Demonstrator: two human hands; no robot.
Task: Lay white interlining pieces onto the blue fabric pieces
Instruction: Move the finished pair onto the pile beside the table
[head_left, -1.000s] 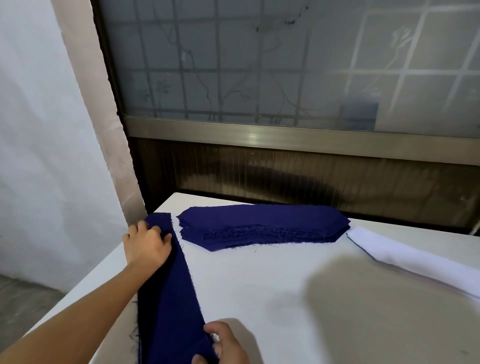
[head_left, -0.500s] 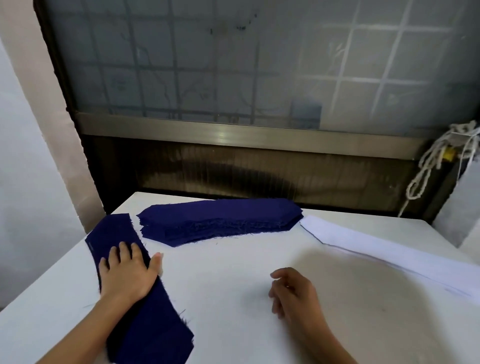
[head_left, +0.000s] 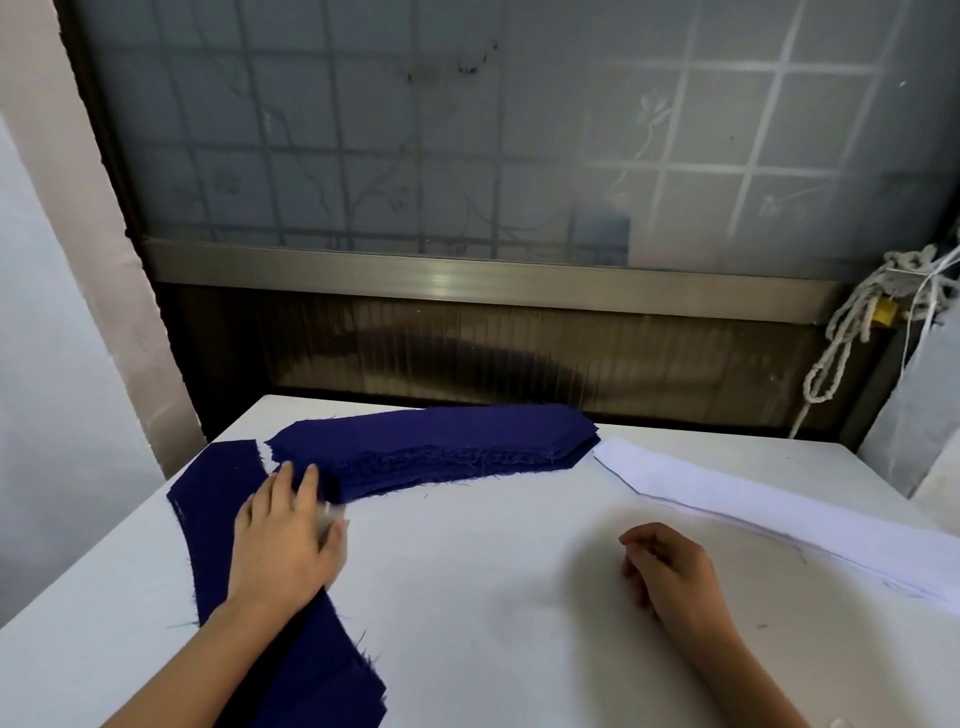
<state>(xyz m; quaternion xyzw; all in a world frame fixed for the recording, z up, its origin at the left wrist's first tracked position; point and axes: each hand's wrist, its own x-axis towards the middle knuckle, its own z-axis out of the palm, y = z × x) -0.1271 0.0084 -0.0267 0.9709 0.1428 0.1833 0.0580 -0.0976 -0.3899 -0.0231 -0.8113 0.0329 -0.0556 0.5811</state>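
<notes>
A long single blue fabric piece (head_left: 218, 499) lies along the left side of the white table (head_left: 467, 597). My left hand (head_left: 283, 540) rests flat on it, fingers straight, fingertips reaching the near end of a stack of blue fabric pieces (head_left: 441, 447) at the back of the table. My right hand (head_left: 667, 566) rests on the bare tabletop at the right with its fingers loosely curled and nothing in it. A stack of white interlining pieces (head_left: 769, 509) lies at the right, running from the blue stack's end toward the right edge.
A frosted window with a metal sill (head_left: 467, 275) stands right behind the table. A knotted white rope (head_left: 852, 327) hangs at the back right. The table's left edge drops off beside the single blue piece.
My left hand slid toward the far end of the single blue piece and now touches the stack. My right hand let go of the piece's near end and moved right onto the table.
</notes>
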